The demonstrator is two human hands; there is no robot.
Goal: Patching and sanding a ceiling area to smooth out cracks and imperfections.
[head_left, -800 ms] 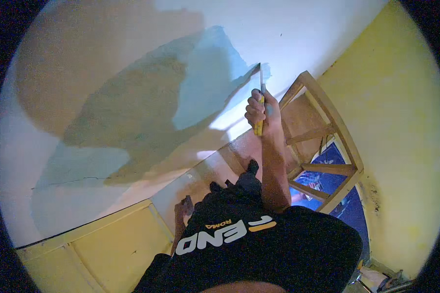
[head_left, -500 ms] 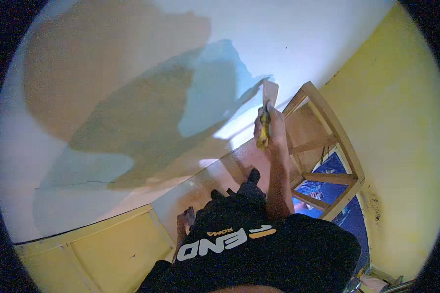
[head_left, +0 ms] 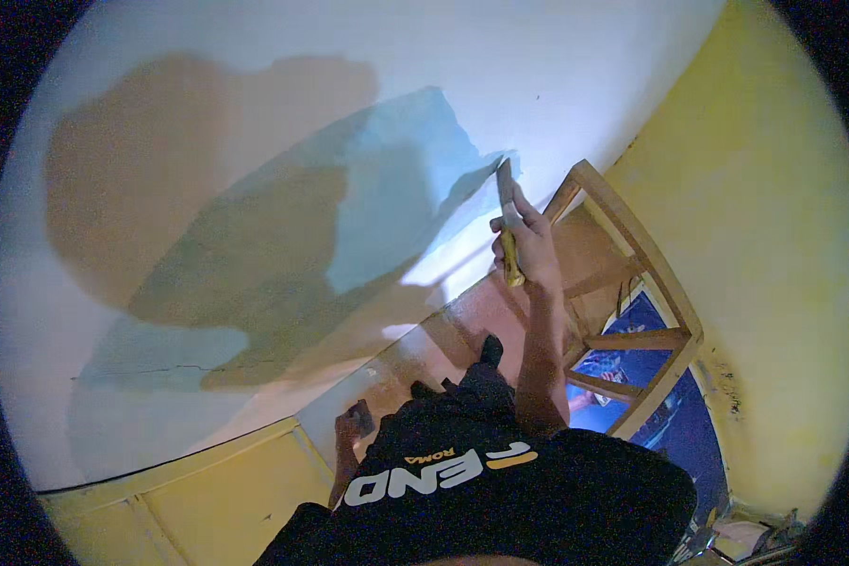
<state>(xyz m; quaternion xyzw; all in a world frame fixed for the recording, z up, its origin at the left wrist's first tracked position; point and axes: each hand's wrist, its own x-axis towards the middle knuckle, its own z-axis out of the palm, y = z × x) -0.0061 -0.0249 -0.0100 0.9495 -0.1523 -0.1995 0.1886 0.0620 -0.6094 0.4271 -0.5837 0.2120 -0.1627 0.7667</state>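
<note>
My right hand (head_left: 528, 241) is raised in front of the wall, wrapped round the wooden or yellowish handle of a scraper (head_left: 507, 181). The tip of its blade meets the wall (head_left: 481, 57) or lies very close to it, by the ragged edge of a pale blue patch (head_left: 401, 132) in the white surface. Low down on the left, my left hand (head_left: 346, 432) grips a small dark flat piece (head_left: 360, 417) whose kind I cannot make out. Broad shadows fall over the blue patch.
A wooden frame with crossbars (head_left: 641, 226) stands right of my arm, with a dark blue printed sheet (head_left: 670, 424) behind it. Yellow wall (head_left: 764, 236) rises on the right. A yellow panel (head_left: 236, 481) lies lower left. The reddish floor (head_left: 462, 325) shows by my feet.
The scraper has turned, so its blade shows narrower and edge-on at the wall. My left hand has shifted slightly down and left, showing more of the dark piece. The view has tilted a little.
</note>
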